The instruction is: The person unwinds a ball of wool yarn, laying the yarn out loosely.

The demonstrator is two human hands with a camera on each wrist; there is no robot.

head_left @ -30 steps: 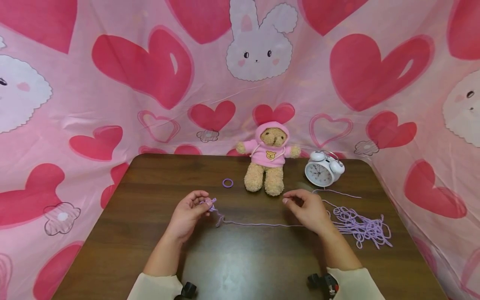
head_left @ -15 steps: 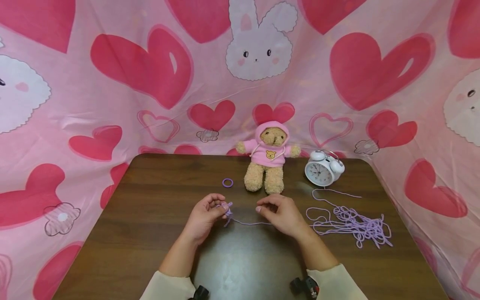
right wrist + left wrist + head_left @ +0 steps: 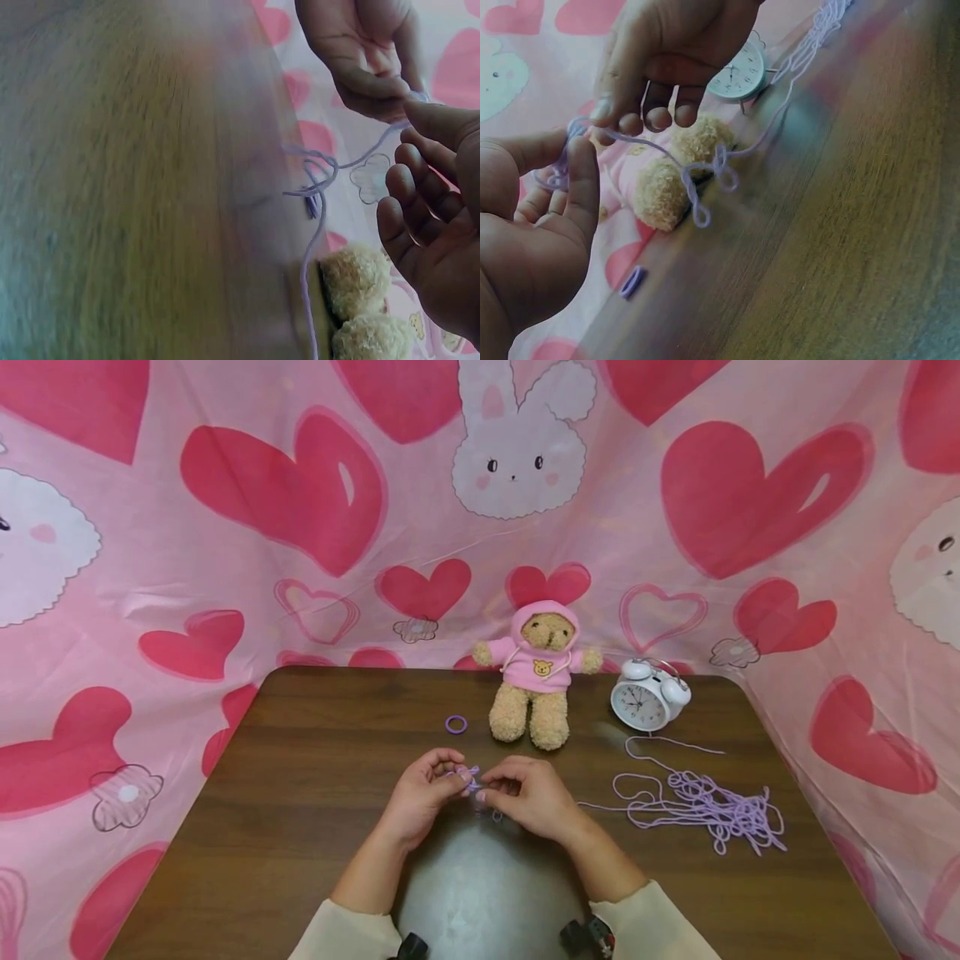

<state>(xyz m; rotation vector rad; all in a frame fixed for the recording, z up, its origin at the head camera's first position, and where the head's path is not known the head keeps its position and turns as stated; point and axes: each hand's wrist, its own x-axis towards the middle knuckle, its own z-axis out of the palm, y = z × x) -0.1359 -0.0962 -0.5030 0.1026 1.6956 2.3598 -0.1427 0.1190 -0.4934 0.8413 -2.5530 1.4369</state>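
Note:
My left hand [image 3: 418, 797] pinches a small looped bunch of lilac yarn [image 3: 472, 775] between thumb and fingers over the middle of the table. Close beside it, my right hand [image 3: 534, 798] pinches the strand at the bunch with thumb and index finger. In the left wrist view, the strand [image 3: 646, 142] runs from the fingertips to a loose tangle [image 3: 696, 196] hanging below the hands. From that tangle [image 3: 319, 176], also seen in the right wrist view, a single strand continues toward the yarn heap [image 3: 733, 814] at the right. The fingers partly hide the bunch.
A purple ring [image 3: 456, 724] lies beyond the hands. A teddy bear [image 3: 534, 681] in a pink hoodie sits at the back, with a white alarm clock [image 3: 649, 695] to its right. A pink heart-patterned cloth [image 3: 420, 510] hangs behind the table [image 3: 300, 752].
Both hands have come together: the right moved left along the strand to the bunch, and the left moved slightly right with it. The stretch of yarn between them has shortened.

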